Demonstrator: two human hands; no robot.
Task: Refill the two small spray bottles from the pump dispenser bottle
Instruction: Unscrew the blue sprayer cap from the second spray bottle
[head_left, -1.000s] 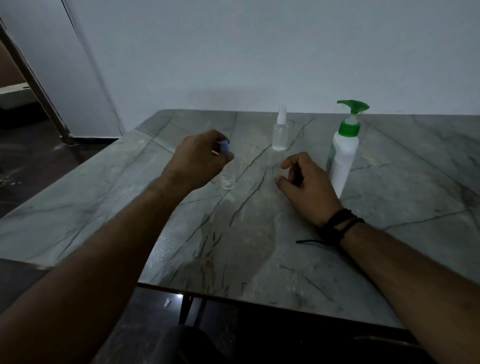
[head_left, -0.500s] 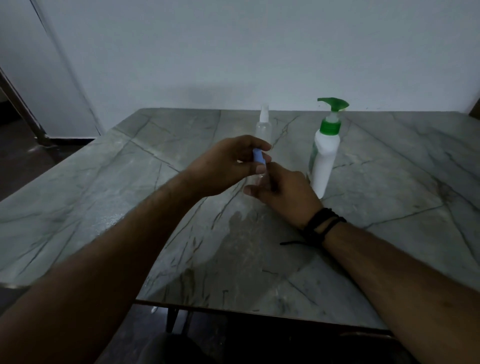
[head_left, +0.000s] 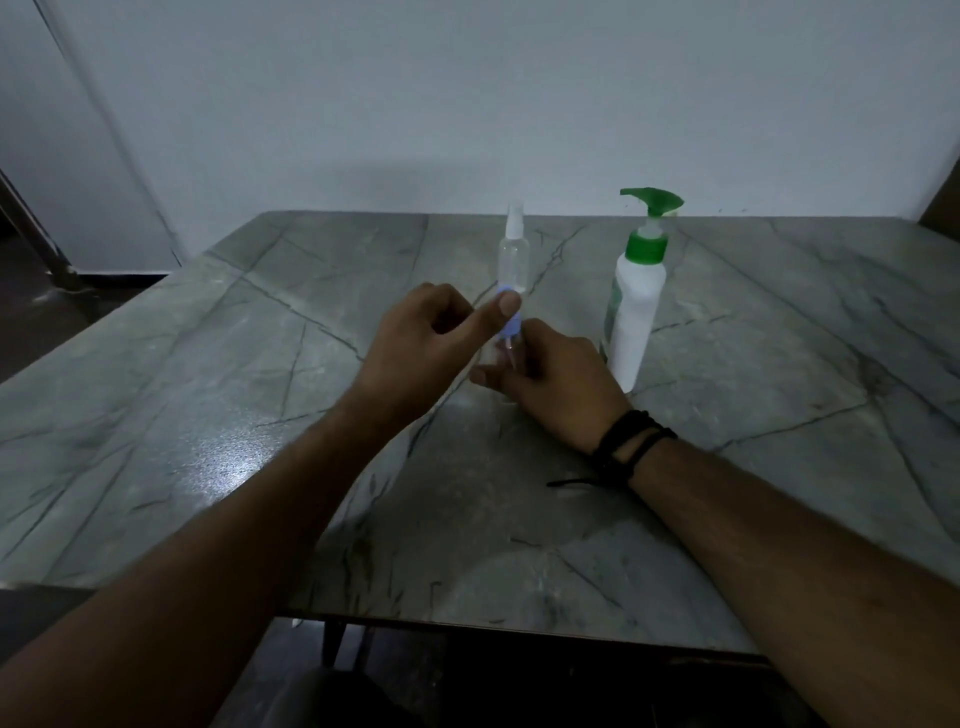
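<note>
Near spray bottle (head_left: 506, 358): clear, upright on the table, mostly hidden between both hands.
Blue cap (head_left: 510, 323): atop this bottle, pinched between left thumb and curled fingers.
Left hand (head_left: 423, 345): fingers curled round the cap.
Right hand (head_left: 553, 384): fingers wrapped round the bottle's body.
Far spray bottle (head_left: 513, 254): clear, upright, just behind the hands.
Pump dispenser bottle (head_left: 636, 306): white with green pump, standing just right of the right hand.
Table (head_left: 208, 415): grey marble.

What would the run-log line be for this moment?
phase: opening first spray bottle | left hand: pinches blue cap | right hand: holds bottle body | second spray bottle: untouched | pump dispenser: untouched
</note>
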